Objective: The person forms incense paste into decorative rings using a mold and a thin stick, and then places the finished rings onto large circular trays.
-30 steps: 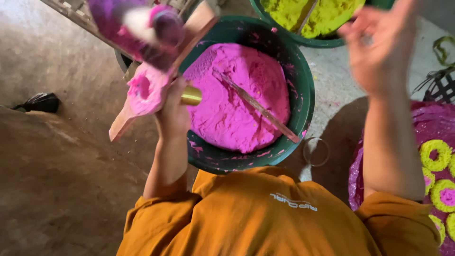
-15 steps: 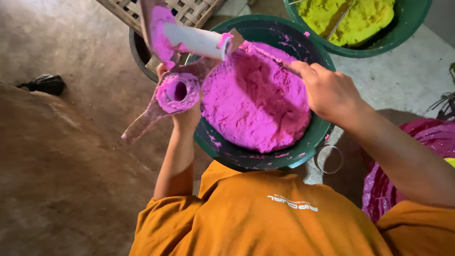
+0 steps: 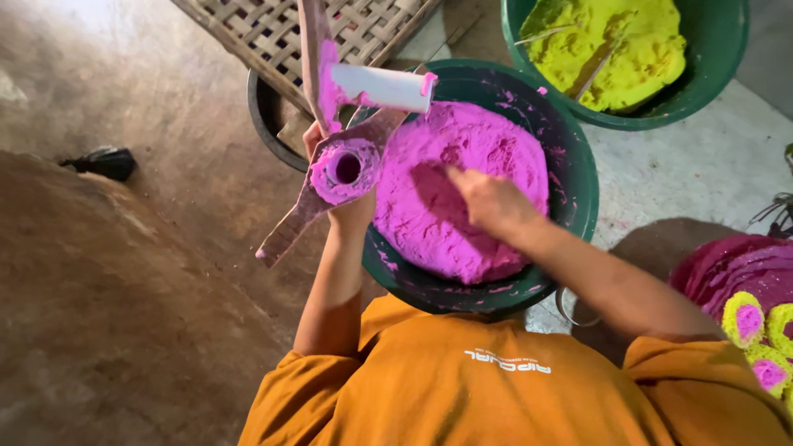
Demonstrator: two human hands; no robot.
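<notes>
The left hand [image 3: 351, 211] holds a hinged wooden press [image 3: 334, 157] just left of the near basin [image 3: 578, 190]. The right hand [image 3: 487, 198] rests on the dough [image 3: 462, 165] inside that basin. A second basin [image 3: 702, 91] sits behind-right; a woven tray [image 3: 273, 33] behind-left.
</notes>
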